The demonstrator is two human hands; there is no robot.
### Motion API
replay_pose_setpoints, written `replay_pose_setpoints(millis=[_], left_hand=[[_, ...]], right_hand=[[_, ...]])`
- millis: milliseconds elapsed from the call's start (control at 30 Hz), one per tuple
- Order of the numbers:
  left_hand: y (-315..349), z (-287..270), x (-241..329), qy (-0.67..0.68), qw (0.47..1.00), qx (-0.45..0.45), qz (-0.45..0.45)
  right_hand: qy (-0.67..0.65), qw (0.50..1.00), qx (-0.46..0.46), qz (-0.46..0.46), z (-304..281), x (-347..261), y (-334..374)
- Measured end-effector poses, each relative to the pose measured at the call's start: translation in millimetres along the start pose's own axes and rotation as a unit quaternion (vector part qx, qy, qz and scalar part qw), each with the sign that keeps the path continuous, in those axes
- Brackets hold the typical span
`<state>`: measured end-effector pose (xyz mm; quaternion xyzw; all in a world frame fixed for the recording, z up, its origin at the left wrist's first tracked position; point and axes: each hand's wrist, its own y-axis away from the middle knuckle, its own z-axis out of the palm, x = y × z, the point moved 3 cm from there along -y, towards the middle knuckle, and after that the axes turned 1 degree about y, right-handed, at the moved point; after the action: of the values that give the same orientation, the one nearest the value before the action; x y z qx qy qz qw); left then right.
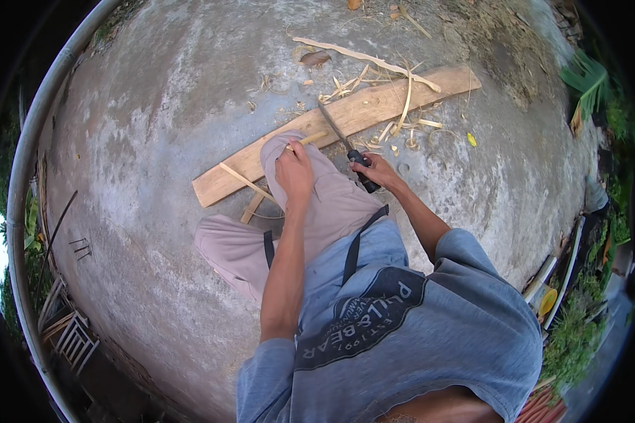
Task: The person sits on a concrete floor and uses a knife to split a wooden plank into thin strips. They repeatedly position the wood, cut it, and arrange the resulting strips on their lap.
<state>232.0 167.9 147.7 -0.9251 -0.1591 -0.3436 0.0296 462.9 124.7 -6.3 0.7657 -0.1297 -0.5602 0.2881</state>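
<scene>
Between the closed fingers of my left hand [294, 169], above my raised knee, is a thin pale wooden strip [313, 139]. Its short end points right, toward the blade. My right hand [378, 171] is wrapped round the black handle of a knife [337, 128]. The dark blade reaches up and left, its tip over a long wooden plank [377, 106]. That plank lies slantwise on the ground, partly hidden by my leg. Another pale strip [245, 181] crosses the plank's left part and runs between my legs; whether it joins the held strip I cannot tell.
Curled shavings [346, 87] and a long wavy strip [363, 56] lie on and beyond the plank. Concrete ground [155, 127] surrounds me. A grey pipe [28, 141] curves along the left edge. A white slatted piece [77, 343] stands lower left; plants [589, 81] grow at right.
</scene>
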Motion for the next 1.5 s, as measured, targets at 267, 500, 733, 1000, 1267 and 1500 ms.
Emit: replay_pose_setpoints(millis=[267,500,733,1000,1267,1500], left_hand=[[14.4,14.1,-4.9,-0.032,0.999,0.038,-0.021],[12.9,9.9,9.9,-0.028,0.998,0.056,-0.009],[15.0,11.4,6.7,0.026,0.997,0.064,-0.035],[8.7,9.3,-0.4,0.015,0.998,0.033,-0.045],[20.2,10.1,-6.1,0.026,0.997,0.017,-0.072],[6.7,7.9,-6.6,0.038,0.998,0.022,-0.045]], right_hand=[[0.138,0.984,-0.017,-0.112,24.5,-95.6,22.5],[0.099,0.987,-0.040,-0.118,25.0,-100.8,24.2],[0.116,0.986,-0.011,-0.121,26.7,-83.8,17.2],[0.109,0.986,0.012,-0.129,31.5,-74.8,10.1],[0.069,0.995,-0.006,-0.067,33.7,-58.5,9.8],[0.115,0.988,0.048,-0.093,23.6,-55.4,-18.6]])
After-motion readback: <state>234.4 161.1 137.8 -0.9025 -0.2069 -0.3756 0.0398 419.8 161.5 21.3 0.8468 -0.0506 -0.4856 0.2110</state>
